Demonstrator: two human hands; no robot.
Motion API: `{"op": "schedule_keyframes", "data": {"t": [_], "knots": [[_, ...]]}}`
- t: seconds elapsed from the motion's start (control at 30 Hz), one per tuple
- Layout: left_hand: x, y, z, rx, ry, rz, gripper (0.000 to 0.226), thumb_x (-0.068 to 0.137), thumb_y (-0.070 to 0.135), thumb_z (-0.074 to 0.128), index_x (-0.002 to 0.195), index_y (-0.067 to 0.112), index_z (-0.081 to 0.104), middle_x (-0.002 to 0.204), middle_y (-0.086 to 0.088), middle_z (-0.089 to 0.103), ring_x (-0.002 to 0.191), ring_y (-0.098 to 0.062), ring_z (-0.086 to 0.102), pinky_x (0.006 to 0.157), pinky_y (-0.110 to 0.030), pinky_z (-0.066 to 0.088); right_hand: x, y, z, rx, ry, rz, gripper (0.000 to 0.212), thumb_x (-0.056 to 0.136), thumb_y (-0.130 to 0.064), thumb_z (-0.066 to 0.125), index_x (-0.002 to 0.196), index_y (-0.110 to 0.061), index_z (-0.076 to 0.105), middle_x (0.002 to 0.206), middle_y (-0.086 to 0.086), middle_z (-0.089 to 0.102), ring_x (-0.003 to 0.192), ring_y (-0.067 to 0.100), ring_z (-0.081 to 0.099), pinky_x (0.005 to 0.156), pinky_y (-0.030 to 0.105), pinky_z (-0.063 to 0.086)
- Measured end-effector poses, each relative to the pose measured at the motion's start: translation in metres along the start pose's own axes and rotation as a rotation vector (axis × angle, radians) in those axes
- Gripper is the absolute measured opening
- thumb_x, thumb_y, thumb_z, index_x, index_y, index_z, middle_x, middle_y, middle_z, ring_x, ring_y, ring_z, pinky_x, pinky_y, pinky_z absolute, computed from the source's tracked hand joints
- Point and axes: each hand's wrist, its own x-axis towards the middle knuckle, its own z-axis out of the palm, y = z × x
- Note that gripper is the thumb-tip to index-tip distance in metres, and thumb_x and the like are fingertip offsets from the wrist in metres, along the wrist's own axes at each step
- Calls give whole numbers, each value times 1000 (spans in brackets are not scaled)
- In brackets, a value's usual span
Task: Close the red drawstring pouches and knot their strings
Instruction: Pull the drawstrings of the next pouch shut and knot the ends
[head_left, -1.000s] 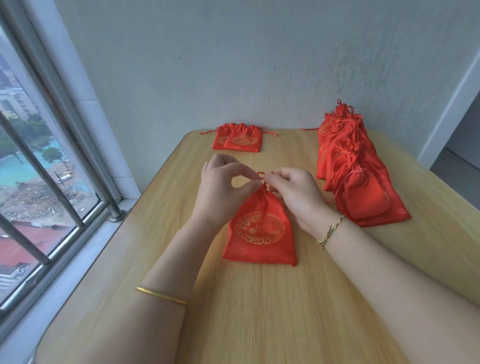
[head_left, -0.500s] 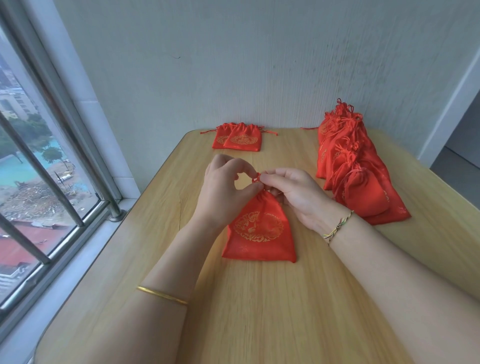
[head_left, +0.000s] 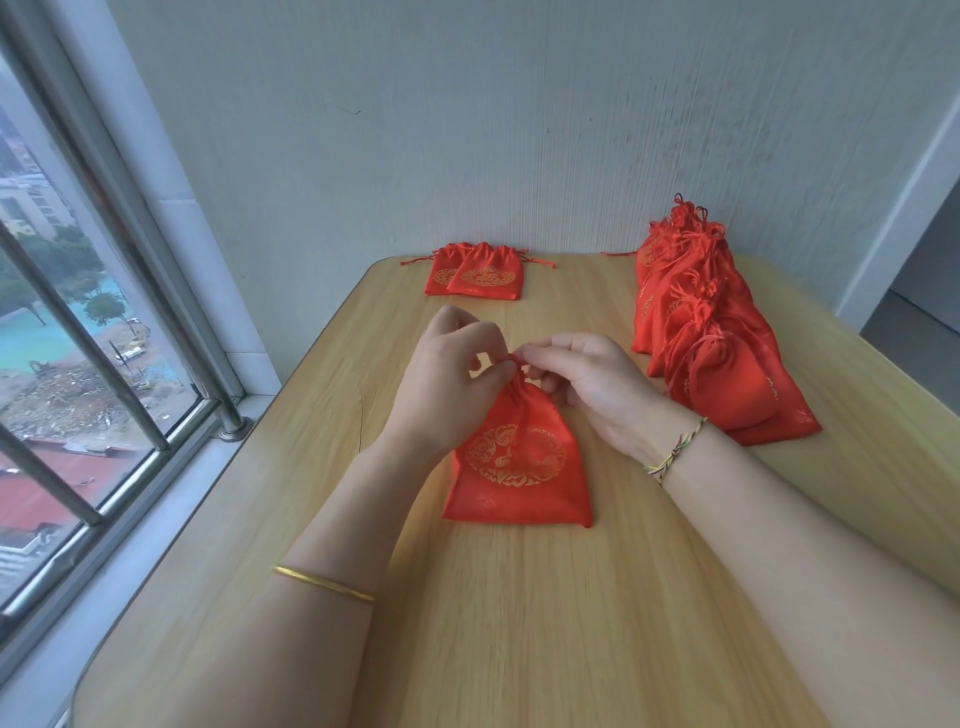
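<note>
A red drawstring pouch (head_left: 517, 462) with a gold round pattern lies flat on the wooden table (head_left: 519, 623), its mouth gathered shut at the far end. My left hand (head_left: 449, 382) and my right hand (head_left: 597, 384) meet right above that gathered neck. Thumb and fingertips of each hand pinch the red string (head_left: 515, 358) where the two hands touch. Most of the string is hidden between the fingers.
Two more red pouches (head_left: 475, 275) lie overlapped at the table's far edge by the wall. A heap of several red pouches (head_left: 711, 332) lies along the right side. A barred window (head_left: 78, 332) runs along the left.
Both hands have stayed at the pouch neck, working the string; the fingertips have drawn closer together and shifted slightly away from me. The pouch has barely moved.
</note>
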Motion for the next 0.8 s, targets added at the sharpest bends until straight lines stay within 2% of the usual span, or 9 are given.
{"op": "schedule_keyframes", "data": {"t": [0.07, 0.13, 0.27, 0.4, 0.47, 0.6, 0.7, 0.8], "knots": [[1, 2, -1, -103, 9, -93, 8, 80, 13, 67, 74, 13, 62, 92, 3, 48, 70, 1, 47, 65, -7, 37, 0, 1, -1, 28, 42, -14, 16, 86, -2, 56, 84, -14, 66, 68, -1, 52, 56, 8, 45, 50, 17, 41], [2, 6, -4, -246, 22, -205, 13, 81, 11, 66, 70, 15, 60, 86, 5, 51, 66, -1, 46, 64, -12, 38, 1, 2, -3, 53, 104, -27, 20, 84, 5, 54, 86, -13, 63, 69, 0, 52, 56, 9, 45, 50, 19, 42], [3, 4, -12, -531, 46, -376, 17, 83, 7, 60, 67, 12, 55, 56, 12, 49, 56, -9, 40, 58, -23, 37, 3, 2, -5, 79, 191, -78, 23, 82, 10, 53, 87, -12, 56, 69, 2, 51, 53, 10, 44, 50, 21, 40], [4, 8, -9, -650, -2, -403, 23, 85, 1, 49, 65, 13, 49, 57, 7, 44, 57, -9, 37, 57, -23, 35, 7, 2, -4, 30, 268, -149, 27, 80, 13, 53, 80, -14, 52, 67, 2, 50, 52, 11, 44, 48, 19, 40], [4, 10, -6, -711, -20, -425, 24, 85, 0, 46, 65, 13, 47, 59, 3, 40, 57, -9, 36, 55, -22, 33, 10, 5, 0, 28, 329, -150, 29, 79, 13, 52, 77, -16, 51, 66, 2, 49, 53, 12, 44, 52, 23, 40], [3, 4, -5, -744, -47, -508, 23, 85, 2, 49, 66, 14, 50, 58, 4, 44, 55, -9, 39, 56, -23, 35, 9, 14, 3, -128, 344, -146, 23, 84, 4, 52, 84, -20, 53, 77, 1, 53, 65, 15, 53, 64, 31, 48], [4, 1, -6, -751, -29, -523, 20, 85, 5, 52, 68, 15, 50, 62, 4, 47, 56, -8, 42, 57, -23, 38, 3, 8, 2, -93, 249, -138, 15, 90, -8, 53, 103, -14, 52, 100, 1, 54, 67, 17, 60, 58, 27, 51], [5, 5, -9, -815, -3, -505, 19, 86, 6, 53, 70, 15, 50, 66, 4, 48, 57, -8, 43, 57, -21, 39, -4, -4, -4, -244, 190, -91, 24, 86, -28, 62, 103, -14, 53, 106, 3, 57, 76, 20, 63, 63, 31, 50]]}}
